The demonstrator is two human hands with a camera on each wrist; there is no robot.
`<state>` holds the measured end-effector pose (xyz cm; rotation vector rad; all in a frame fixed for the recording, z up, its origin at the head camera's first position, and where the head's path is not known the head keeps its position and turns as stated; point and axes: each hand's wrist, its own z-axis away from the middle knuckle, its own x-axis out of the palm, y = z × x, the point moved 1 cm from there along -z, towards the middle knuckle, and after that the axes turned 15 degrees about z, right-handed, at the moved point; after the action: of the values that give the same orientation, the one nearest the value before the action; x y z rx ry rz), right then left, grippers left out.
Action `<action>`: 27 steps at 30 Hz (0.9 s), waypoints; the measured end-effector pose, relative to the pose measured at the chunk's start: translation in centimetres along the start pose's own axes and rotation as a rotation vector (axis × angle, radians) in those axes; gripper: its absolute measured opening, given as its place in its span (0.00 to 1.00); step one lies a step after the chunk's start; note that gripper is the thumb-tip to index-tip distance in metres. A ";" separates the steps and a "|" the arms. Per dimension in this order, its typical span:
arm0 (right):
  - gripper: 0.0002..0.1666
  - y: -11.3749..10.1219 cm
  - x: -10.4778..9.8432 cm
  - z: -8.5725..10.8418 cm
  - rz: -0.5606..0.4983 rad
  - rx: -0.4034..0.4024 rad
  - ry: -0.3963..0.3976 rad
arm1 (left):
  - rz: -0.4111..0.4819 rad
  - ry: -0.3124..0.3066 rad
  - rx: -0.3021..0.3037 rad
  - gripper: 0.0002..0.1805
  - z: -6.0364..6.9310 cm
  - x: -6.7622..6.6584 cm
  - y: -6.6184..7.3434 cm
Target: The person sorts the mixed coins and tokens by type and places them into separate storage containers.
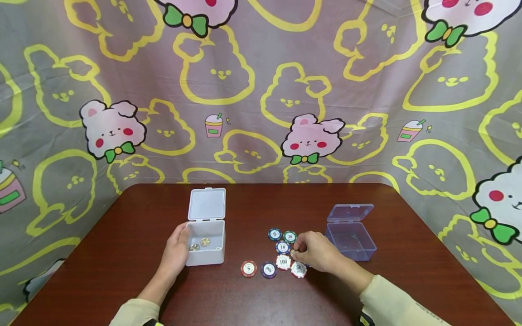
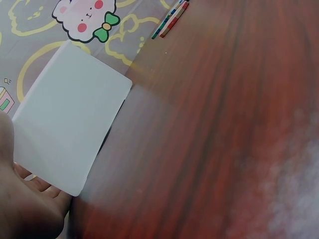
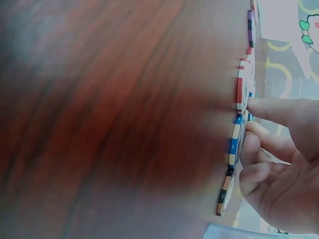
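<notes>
My left hand (image 1: pixel 176 246) grips the left side of an open white plastic box (image 1: pixel 205 259), thumb at its rim. Inside lie a few gold coins (image 1: pixel 205 242). In the left wrist view, the fingers (image 2: pixel 42 185) reach behind the white box wall (image 2: pixel 72 119). My right hand (image 1: pixel 320 251) pinches a gold coin (image 1: pixel 294 254) among the poker chips. Around it lie a white 100 chip (image 1: pixel 283 262), a red-edged white chip (image 1: pixel 299 270) and a 10 chip (image 1: pixel 282 247). The right wrist view shows a blue-edged chip (image 3: pixel 235 143) beside the fingers; the coin is hidden there.
A translucent blue box (image 1: pixel 351 248) with its lid raised stands beyond the right hand. More chips lie flat between the boxes: a red 5 chip (image 1: pixel 248 268), a purple chip (image 1: pixel 268 270), a green 20 chip (image 1: pixel 290 236). A patterned cloth (image 1: pixel 253 113) hangs behind the table.
</notes>
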<state>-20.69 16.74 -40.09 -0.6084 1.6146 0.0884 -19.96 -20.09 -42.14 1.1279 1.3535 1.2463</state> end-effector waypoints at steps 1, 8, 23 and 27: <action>0.09 0.0 0.0 -0.1 -0.002 0.000 -0.005 | -0.002 0.002 -0.001 0.27 0.0 0.0 0.0; 0.11 0.0 -0.1 -0.6 -0.036 0.043 -0.071 | -0.004 0.003 0.004 0.27 0.0 0.0 0.1; 0.15 -0.2 0.0 -0.7 -0.094 0.070 -0.045 | -0.007 0.017 0.009 0.26 0.0 -0.1 0.1; 0.16 -0.2 0.3 -0.6 -0.135 0.052 -0.034 | -0.010 0.012 0.003 0.26 0.1 0.0 0.1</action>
<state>-21.11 16.25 -40.19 -0.6707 1.5345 -0.0432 -19.82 -20.10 -42.00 1.1161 1.3695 1.2461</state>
